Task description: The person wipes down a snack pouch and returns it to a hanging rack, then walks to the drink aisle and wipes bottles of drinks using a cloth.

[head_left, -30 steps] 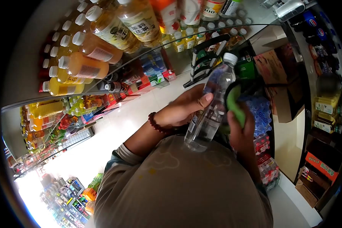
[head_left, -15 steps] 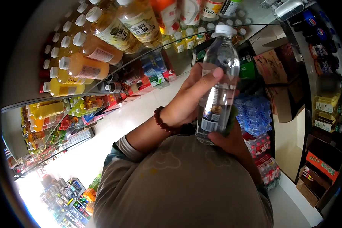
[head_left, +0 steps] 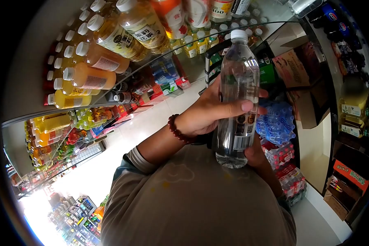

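Note:
A clear plastic water bottle (head_left: 238,78) with a white cap stands nearly upright in front of my chest, cap end away from me. My left hand (head_left: 209,111), with a dark red bead bracelet (head_left: 175,130) at the wrist, is wrapped round its middle. The thumb lies across the near side, and fingertips show past the far edge. A label with a barcode faces me below the thumb. My right hand (head_left: 255,155) is low at the bottle's right edge, partly behind it. Most of its fingers are hidden, so its grip does not show.
A glass-edged shelf with juice and tea bottles (head_left: 145,26) runs across the upper left. Blue-wrapped bottle packs (head_left: 276,123) and red-wrapped packs (head_left: 291,180) are stacked at the right. Open cardboard boxes (head_left: 291,67) sit beyond them. More shelves with goods line the far right.
The bottle has come slightly lower and turned, so its barcode shows more fully. My left thumb has moved down across it. My right fingertips have shifted from the bottle's base to its right edge.

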Motion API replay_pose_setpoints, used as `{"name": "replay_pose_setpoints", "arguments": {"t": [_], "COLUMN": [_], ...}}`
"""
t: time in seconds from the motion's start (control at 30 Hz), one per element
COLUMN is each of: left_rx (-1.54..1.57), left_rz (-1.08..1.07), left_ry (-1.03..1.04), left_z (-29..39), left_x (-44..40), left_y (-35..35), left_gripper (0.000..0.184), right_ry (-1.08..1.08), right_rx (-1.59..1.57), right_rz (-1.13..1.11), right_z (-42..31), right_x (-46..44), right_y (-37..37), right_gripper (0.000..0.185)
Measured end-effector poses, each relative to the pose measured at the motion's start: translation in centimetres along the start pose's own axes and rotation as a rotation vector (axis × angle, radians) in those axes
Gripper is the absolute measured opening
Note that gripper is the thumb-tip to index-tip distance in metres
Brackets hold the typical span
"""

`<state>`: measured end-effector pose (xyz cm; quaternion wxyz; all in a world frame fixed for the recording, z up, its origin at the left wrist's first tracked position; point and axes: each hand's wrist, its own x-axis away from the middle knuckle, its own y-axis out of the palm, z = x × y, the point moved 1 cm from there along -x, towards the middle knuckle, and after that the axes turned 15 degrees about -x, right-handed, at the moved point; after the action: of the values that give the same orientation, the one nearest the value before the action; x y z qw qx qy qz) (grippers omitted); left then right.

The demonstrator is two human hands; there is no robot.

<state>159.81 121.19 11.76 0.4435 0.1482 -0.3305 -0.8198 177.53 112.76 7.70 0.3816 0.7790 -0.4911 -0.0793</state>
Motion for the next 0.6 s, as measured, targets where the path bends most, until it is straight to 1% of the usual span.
{"name": "replay_pose_setpoints", "arguments": {"t": [0.1, 0.13, 0.17, 0.23, 0.33, 0.37, 0.43, 0.5, 0.53, 0.57, 0.6], "left_rx": [-0.012, -0.027, -0.027, -0.088, -0.092, -0.092, -0.07, -0.08, -0.089, -0.089, -0.161], "left_rz": [0.008, 0.006, 0.006, -0.031, -0.064, -0.063, 0.003, 0.029, 0.055, 0.058, 0.078], "left_ry": [-0.025, -0.038, -0.039, 0.009, 0.04, 0.039, -0.012, -0.013, -0.013, -0.01, 0.012], "left_z": [-0.4, -0.5, -0.5, -0.5, -1.0, -1.0, -1.1, -1.1, -1.1, -1.0, -0.7], "left_x": [-0.1, -0.1, 0.0, 0.0, -0.1, 0.0, 0.2, 0.3, 0.3, 0.4, 0.4], "left_y": [-0.4, -0.6, -0.7, -0.8, -1.3, -1.3, -1.3, -1.8, -2.0, -2.1, -2.0], "left_gripper": [0.091, 0.095, 0.095, 0.099, 0.1, 0.1, 0.1, 0.099, 0.099, 0.099, 0.098], "right_ry": [0.005, 0.006, 0.016, 0.026, 0.03, 0.022, 0.014, 0.067, 0.027, 0.029, -0.012], "right_rx": [0.09, 0.089, 0.065, 0.041, 0.003, 0.0, -0.003, 0.103, 0.375, 0.376, 0.639], "right_rz": [0.007, 0.007, 0.004, 0.001, 0.001, -0.007, -0.014, 0.002, -0.057, -0.06, 0.066], "right_z": [0.2, 0.3, 0.4, 0.4, 0.6, 0.9, 0.9, 0.1, -0.8, -1.0, -0.8], "right_x": [0.1, 0.2, 0.2, 0.2, 0.1, 0.0, -0.1, -0.3, -0.5, -0.4, -0.2], "right_y": [-0.9, -0.9, -0.9, -0.9, -1.0, -1.4, -1.5, -0.9, -1.4, -2.8, -4.7], "right_gripper": [0.097, 0.097, 0.096, 0.096, 0.095, 0.092, 0.089, 0.08, 0.059, 0.059, 0.053]}}
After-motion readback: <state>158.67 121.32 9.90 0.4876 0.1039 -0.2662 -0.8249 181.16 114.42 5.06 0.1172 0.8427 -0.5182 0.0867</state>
